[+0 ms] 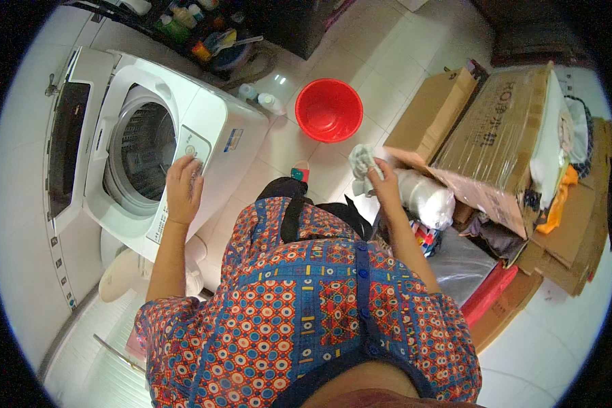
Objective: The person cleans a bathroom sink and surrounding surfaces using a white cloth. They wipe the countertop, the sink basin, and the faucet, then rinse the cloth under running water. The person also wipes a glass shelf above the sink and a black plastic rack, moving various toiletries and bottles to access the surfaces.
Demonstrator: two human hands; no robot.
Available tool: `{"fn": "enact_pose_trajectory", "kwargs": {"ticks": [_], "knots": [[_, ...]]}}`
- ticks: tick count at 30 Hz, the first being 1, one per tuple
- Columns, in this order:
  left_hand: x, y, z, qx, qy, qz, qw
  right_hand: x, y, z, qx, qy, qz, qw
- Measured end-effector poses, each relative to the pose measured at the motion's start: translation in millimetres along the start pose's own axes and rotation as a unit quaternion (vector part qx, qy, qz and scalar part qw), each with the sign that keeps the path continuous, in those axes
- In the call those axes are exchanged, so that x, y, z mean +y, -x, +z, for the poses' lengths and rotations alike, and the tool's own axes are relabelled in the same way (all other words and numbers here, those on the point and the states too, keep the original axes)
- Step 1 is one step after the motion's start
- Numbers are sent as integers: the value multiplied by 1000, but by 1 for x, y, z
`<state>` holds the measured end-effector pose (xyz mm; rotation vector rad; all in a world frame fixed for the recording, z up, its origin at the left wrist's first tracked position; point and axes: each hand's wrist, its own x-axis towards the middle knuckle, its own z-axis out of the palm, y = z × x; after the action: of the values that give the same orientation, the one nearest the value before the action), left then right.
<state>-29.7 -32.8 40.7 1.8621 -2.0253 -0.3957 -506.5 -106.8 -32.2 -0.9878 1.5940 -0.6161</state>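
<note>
At the left stands a white top-loading washing machine point(234, 126) with its lid point(68, 146) raised, baring the metal drum point(141, 146). My left hand point(181, 185) is over the front edge of its top, fingers stretched toward the round knob on the control panel point(194, 136). Whether the fingertips touch the panel, I cannot tell. Nothing shows in that hand. On the other side, my right hand point(386, 182) is closed on a crumpled pale grey-white cloth point(362, 160), held up above the tiled floor.
A red plastic basin point(328, 112) sits on the floor ahead, with white bottles point(270, 103) beside the machine. Cardboard boxes point(493, 129), a plastic-wrapped white roll point(428, 197) and flattened cardboard crowd the right. A toilet point(126, 275) is at lower left; a dark shelf with bottles point(173, 28) stands farther back.
</note>
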Motion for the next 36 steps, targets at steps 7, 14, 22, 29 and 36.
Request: {"fn": "enact_pose_trajectory", "kwargs": {"ticks": [7,14,22,29,36], "knots": [[23,-93,68,180,-105,-197,958,6,-65,-62,-18,36,-43,998],[34,-138,82,270,-185,-363,872,16,-127,-122,-73,121,-54,988],[49,-138,87,255,-273,-383,845,10,-192,-169,-112,74,33,990],[54,-146,87,255,-284,-392,837,26,-193,-168,-136,90,-16,986],[52,-142,87,264,-290,-387,834,-5,-154,-142,-138,127,14,982]]}}
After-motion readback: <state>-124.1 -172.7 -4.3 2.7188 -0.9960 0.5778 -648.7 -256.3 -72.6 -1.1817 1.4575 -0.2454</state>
